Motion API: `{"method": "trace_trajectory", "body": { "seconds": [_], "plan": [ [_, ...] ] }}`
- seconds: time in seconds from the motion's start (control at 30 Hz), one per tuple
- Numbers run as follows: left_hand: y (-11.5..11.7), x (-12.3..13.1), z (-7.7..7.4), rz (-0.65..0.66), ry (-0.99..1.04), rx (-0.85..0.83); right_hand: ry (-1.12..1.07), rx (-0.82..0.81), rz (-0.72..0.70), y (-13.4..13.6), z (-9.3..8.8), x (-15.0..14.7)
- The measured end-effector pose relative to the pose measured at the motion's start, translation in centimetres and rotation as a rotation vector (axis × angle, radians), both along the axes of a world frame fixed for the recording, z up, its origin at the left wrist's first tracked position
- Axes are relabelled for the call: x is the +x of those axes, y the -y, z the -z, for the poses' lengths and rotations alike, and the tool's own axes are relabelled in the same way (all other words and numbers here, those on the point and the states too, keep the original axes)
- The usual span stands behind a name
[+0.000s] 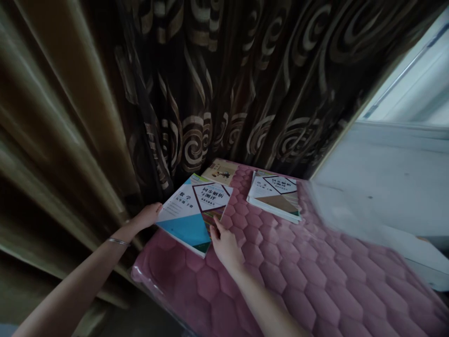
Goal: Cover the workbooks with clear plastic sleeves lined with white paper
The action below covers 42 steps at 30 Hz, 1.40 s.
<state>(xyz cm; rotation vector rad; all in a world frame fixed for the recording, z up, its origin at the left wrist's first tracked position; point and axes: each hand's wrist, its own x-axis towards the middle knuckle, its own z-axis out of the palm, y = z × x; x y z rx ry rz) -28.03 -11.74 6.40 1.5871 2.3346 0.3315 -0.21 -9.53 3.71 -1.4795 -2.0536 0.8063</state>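
The math workbook [185,220] lies flat near the near-left corner of a pink quilted mattress [280,276]. Your left hand [147,216] touches its left corner and your right hand [226,245] sits narrow at its right edge; I cannot tell whether either grips it. 1 book [220,172] lies just beyond, partly under it, a workbook stack [275,196] lies to the right, and a dark swirled curtain [196,93] hangs behind.

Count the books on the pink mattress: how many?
3. The math book lies between the left hand and right hand; a beige book lies behind it; another book lies to the right. More may hide underneath.
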Motion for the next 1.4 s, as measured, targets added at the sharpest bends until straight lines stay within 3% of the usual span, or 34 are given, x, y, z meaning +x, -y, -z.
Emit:
{"method": "trace_trajectory", "body": {
  "seconds": [0.13,0.2,0.27,0.33,0.43,0.5,0.57,0.7,0.8,0.93,1.1,1.4],
  "plan": [
    [1.6,3.0,-0.9,-0.086,-0.154,0.077,-0.137,0.033,-0.082,0.0,1.4,0.7],
    [2.9,6.4,-1.3,-0.092,-0.457,0.347,-0.226,0.071,-0.141,-0.3,2.8,2.0],
    [4.2,10.9,-0.7,0.044,-0.579,0.553,-0.28,0.118,-0.154,-1.0,4.3,4.1],
    [5.0,16.0,0.9,0.298,-0.529,0.625,-0.274,0.143,-0.127,-2.4,5.7,7.1],
    [4.0,23.1,4.5,0.712,-0.356,0.511,-0.172,0.259,-0.053,-5.0,6.9,12.9],
    [1.6,26.5,6.5,0.756,-0.262,0.386,-0.048,0.347,0.025,-6.8,7.2,16.9],
    [-1.8,28.7,7.8,0.677,-0.212,0.318,0.066,0.383,0.116,-8.3,7.3,20.6],
    [-7.8,29.4,9.2,0.535,-0.235,0.366,0.174,0.403,0.293,-10.7,7.3,25.6],
    [-9.7,28.7,10.1,0.517,-0.251,0.45,0.238,0.426,0.407,-13.0,6.9,27.7],
    [-9.8,28.4,10.6,0.519,-0.223,0.465,0.302,0.41,0.558,-16.8,5.8,30.6],
    [-9.5,28.9,9.7,0.496,-0.195,0.366,0.373,0.351,0.643,-20.7,5.1,33.5],
    [-9.1,29.3,8.7,0.479,-0.164,0.263,0.468,0.28,0.647,-22.9,4.7,33.6]
  ]
}}
